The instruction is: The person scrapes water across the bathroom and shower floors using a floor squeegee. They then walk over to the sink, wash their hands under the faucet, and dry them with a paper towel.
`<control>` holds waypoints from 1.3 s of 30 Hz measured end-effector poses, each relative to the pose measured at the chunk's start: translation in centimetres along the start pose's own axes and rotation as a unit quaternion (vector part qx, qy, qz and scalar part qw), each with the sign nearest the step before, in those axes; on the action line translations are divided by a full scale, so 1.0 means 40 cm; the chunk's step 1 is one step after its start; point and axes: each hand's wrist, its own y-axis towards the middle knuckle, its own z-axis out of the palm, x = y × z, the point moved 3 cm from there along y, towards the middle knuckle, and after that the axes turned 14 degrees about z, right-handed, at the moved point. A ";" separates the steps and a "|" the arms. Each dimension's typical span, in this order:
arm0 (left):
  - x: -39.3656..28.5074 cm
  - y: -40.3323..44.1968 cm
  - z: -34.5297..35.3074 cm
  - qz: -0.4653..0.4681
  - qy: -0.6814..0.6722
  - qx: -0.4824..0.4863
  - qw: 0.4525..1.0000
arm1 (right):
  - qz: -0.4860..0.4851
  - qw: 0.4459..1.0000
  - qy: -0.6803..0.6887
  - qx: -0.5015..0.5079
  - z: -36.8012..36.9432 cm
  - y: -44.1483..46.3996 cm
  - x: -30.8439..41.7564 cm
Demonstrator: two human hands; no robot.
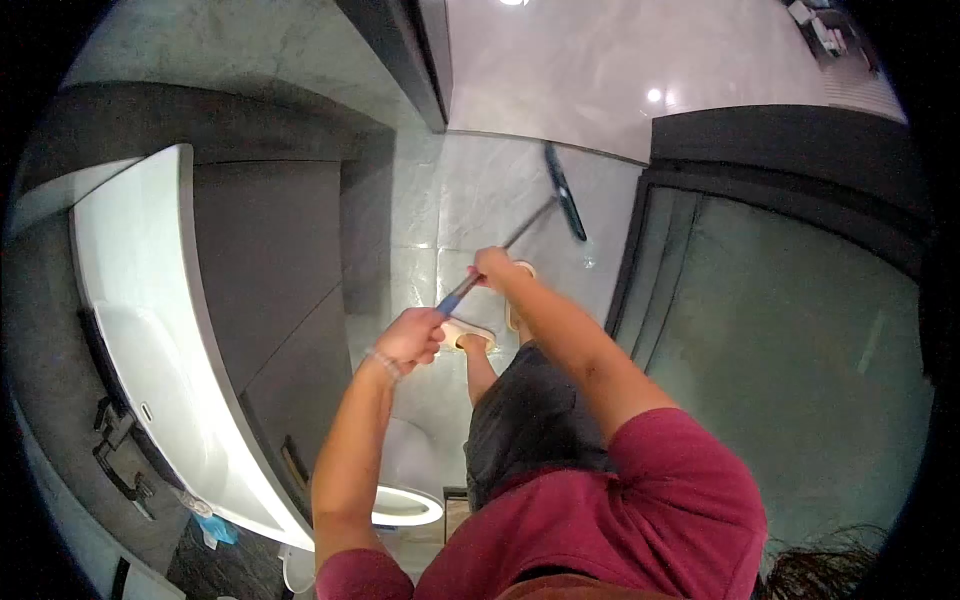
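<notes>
A long-handled floor squeegee (565, 192) with a dark, narrow head lies against the grey tiles near the doorway. Its handle slants back toward me, with a blue grip section. My left hand (410, 338), with a band on its wrist, is wrapped round the upper end of the handle by the blue part. Farther down the shaft, my right hand (490, 265) is closed on it too. The handle's top end is hidden in my left hand. Light slippers (468, 332) show on my feet beneath the handle.
A white washbasin (160, 370) over a dark cabinet (270, 250) runs along the left. A toilet (410, 507) stands close by my left side. To the right is a dark-framed glass panel (790, 340). Beyond a threshold, pale floor (560, 70) continues past a dark door edge (415, 60).
</notes>
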 end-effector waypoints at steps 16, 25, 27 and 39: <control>0.298 -0.277 -0.001 0.035 -0.324 -0.009 0.945 | -0.054 0.993 -0.095 -0.049 0.234 -0.148 0.198; 0.338 -0.069 0.115 0.072 -0.288 -0.108 0.949 | -0.143 0.960 -0.240 0.009 0.036 -0.132 0.081; 0.393 -0.172 0.074 0.069 -0.224 -0.110 0.966 | -0.142 0.976 -0.158 -0.049 0.201 -0.142 0.130; 0.273 -0.128 -0.176 0.169 -0.270 -0.154 0.935 | 0.053 0.975 0.156 0.148 0.084 0.025 0.419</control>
